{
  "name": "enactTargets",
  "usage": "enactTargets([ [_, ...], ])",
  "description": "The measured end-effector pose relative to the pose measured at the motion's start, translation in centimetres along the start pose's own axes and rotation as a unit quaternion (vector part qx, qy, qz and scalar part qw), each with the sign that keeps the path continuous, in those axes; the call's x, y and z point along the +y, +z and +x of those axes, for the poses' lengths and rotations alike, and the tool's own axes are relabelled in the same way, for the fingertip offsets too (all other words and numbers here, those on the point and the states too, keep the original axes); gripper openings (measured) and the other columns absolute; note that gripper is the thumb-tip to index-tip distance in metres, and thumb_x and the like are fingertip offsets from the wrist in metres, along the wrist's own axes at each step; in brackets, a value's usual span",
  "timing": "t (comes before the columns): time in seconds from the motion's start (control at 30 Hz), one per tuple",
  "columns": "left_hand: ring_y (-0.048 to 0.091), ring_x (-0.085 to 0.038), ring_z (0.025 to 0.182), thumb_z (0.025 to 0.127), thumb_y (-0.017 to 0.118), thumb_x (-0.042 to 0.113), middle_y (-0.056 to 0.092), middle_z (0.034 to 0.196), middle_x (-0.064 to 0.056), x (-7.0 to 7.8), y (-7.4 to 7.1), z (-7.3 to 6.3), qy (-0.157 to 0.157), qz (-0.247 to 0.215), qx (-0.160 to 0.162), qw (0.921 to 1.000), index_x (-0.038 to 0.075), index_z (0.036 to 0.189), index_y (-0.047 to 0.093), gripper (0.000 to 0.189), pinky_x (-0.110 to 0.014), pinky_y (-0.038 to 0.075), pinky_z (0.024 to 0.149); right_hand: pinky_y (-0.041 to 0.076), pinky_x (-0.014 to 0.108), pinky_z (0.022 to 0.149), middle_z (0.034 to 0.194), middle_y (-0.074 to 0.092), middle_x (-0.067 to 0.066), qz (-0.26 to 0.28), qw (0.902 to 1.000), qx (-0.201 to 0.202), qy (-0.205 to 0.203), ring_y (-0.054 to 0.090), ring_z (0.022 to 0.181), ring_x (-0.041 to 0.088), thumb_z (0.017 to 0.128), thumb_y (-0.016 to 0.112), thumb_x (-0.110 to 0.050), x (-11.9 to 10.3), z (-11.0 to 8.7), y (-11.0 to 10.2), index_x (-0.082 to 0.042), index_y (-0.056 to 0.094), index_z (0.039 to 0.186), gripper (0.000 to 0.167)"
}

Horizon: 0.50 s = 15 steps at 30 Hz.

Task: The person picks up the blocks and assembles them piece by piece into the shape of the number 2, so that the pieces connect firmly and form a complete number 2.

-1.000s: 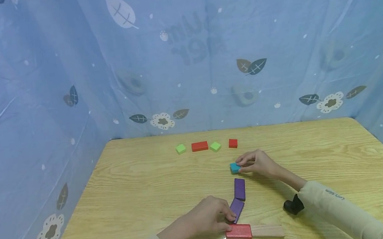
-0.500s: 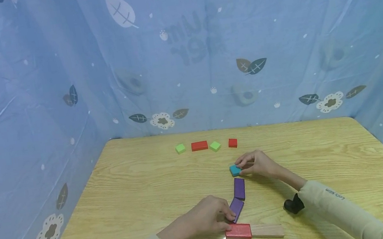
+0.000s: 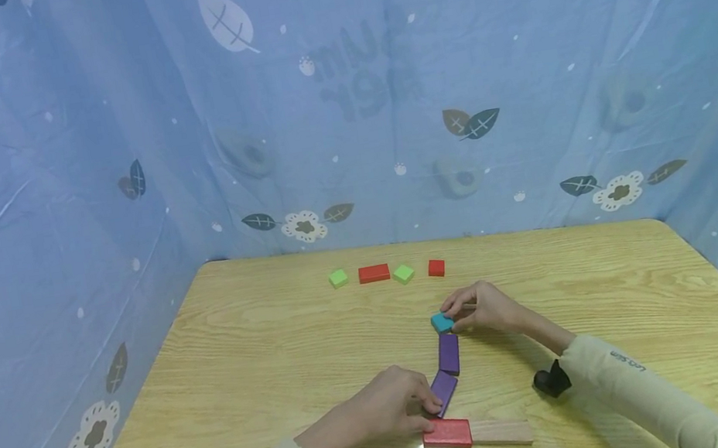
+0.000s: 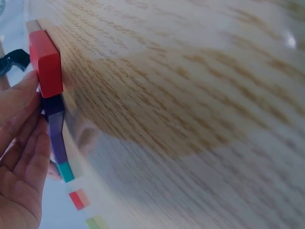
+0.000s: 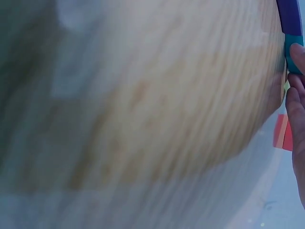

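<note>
In the head view my right hand point(image 3: 488, 309) pinches a small teal block point(image 3: 441, 322) between thumb and fingers. The block's near side meets the far end of a purple block point(image 3: 449, 353). A second purple block point(image 3: 445, 392) joins that one at an angle, nearer to me. My left hand point(image 3: 395, 405) rests beside the near purple block, fingertips on it. Its thumb touches the corner of a red block point(image 3: 446, 435). In the left wrist view the left fingers lie along the row, with the red block point(image 4: 46, 62) by the thumb. The right wrist view shows the teal block point(image 5: 294, 40) under my right thumb.
A plain wooden block point(image 3: 502, 432) lies end to end with the red one. Along the back of the wood-grain table point(image 3: 248, 367) sit a green block point(image 3: 338, 279), a long red block point(image 3: 374, 274), another green block point(image 3: 404, 274) and a small red block point(image 3: 436, 268). A blue curtain point(image 3: 340, 102) hangs behind.
My right hand has slid the teal block slightly toward me and turned it, closing the gap to the far purple block. The left hand has stayed in place.
</note>
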<state>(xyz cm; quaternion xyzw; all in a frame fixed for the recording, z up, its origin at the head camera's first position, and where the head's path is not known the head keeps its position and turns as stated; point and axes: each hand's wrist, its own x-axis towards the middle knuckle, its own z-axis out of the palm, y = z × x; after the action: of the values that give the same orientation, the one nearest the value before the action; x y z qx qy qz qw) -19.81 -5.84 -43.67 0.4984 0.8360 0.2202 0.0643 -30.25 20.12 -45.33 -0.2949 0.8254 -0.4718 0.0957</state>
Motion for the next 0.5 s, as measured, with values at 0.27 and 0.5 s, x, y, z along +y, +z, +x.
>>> enactTargets([
  [0.27, 0.060, 0.005, 0.090, 0.079, 0.079, 0.020, 0.070, 0.095, 0.009, 0.00, -0.06, 0.02, -0.003, 0.000, -0.003, 1.0000, 0.013, 0.089, 0.075, 0.013, -0.004, 0.042, 0.082, 0.051, 0.031, 0.091, 0.107, 0.065, 0.023, 0.022, 0.9997, -0.009, 0.002, 0.059, 0.108, 0.041, 0.076, 0.075, 0.006, 0.28, -0.02, 0.01, 0.007, 0.072, 0.092, 0.016],
  [0.5, 0.060, 0.005, 0.090, 0.079, 0.079, 0.020, 0.070, 0.095, 0.009, 0.06, -0.09, -0.01, 0.000, 0.001, 0.000, 1.0000, 0.012, 0.090, 0.075, 0.014, -0.004, 0.042, 0.083, 0.051, 0.033, 0.091, 0.109, 0.064, 0.026, 0.047, 0.9988, -0.015, 0.006, 0.059, 0.109, 0.042, 0.076, 0.074, 0.009, 0.08, -0.05, 0.00, 0.011, 0.069, 0.098, 0.023],
])
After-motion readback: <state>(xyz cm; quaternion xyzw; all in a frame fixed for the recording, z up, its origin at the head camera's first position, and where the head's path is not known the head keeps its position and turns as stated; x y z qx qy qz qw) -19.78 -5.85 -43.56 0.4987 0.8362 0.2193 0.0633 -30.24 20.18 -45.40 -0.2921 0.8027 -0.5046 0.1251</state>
